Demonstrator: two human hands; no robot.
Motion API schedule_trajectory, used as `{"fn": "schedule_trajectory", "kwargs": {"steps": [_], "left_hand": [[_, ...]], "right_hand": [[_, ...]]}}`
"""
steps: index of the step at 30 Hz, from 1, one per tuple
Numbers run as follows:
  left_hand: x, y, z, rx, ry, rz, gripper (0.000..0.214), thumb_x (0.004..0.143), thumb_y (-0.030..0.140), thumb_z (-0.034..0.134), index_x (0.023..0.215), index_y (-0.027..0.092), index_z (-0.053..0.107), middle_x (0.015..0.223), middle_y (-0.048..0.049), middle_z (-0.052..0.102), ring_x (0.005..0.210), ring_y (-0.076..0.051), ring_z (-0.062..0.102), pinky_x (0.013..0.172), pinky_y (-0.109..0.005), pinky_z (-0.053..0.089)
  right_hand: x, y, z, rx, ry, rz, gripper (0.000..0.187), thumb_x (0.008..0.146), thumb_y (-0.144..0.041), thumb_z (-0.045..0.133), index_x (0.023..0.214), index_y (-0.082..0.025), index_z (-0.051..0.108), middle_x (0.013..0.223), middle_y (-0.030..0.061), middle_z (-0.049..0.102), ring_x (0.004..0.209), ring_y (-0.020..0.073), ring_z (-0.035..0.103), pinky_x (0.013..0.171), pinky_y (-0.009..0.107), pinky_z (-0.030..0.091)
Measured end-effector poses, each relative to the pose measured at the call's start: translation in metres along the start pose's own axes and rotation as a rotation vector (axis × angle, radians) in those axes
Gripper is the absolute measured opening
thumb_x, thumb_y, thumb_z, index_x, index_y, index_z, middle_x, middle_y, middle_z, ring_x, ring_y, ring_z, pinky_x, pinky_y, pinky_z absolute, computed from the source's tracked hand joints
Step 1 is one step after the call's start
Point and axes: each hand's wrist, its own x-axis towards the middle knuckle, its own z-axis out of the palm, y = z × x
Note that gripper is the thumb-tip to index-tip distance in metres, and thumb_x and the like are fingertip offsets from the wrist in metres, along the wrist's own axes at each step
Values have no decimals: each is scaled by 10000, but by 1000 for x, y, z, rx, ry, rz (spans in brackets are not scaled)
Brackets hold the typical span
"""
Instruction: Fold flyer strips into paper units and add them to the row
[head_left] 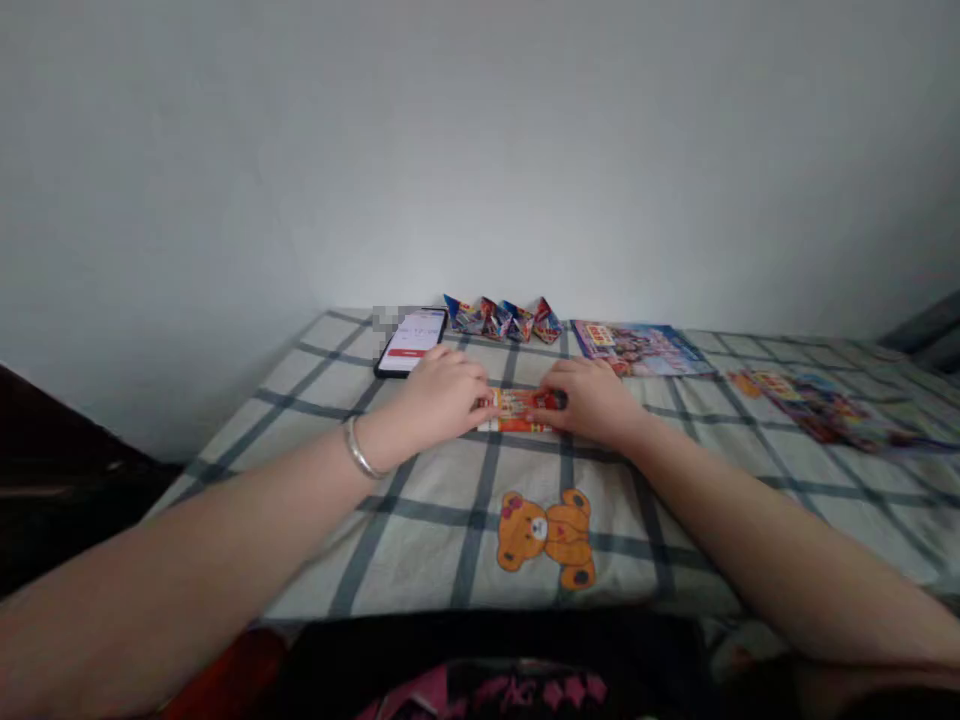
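Observation:
Both my hands rest on a small folded piece of colourful orange-and-red paper [517, 410] lying flat on a checked bedsheet [450, 500]. My left hand [439, 395] presses its left end with curled fingers; a silver bangle [358, 450] circles that wrist. My right hand [592, 398] pinches the paper's right end with fingertips together. Only the strip of paper between the hands shows.
Several folded colourful paper shapes [502, 318] stand in a row by the wall. A phone [411, 340] with a lit screen lies at their left. Printed colour sheets [637, 347] and more colourful sheets [817, 405] lie at the right. An orange bear print [547, 535] marks the sheet.

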Motion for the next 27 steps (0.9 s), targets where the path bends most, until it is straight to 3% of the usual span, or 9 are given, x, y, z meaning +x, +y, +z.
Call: {"fn": "schedule_trajectory", "kwargs": {"steps": [10,21,27], "left_hand": [[1,15,-6,49,-20,1,248,895,405,619,849,192,738,853,-47,680,850,-226,588,748,-360,342],[1,27,-4,120,14,19,368,876,483,636,815,130,718,831,-87,667,819,-251,604,694,-377,349],[2,22,-5,101,-16,6,372,863,511,643,818,145,698,853,-75,657,843,-255,607,700,-366,359]], "right_hand": [[-2,-14,1,-165,20,-42,442,887,-605,509,932,-195,666,990,82,683,953,275,606,778,380,358],[-2,-15,10,-165,58,-25,471,858,-638,533,965,-190,633,1023,95,659,971,277,611,795,383,376],[-1,-9,12,-121,55,-43,513,846,-684,516,959,-196,627,1019,98,653,967,284,609,811,390,379]]}}
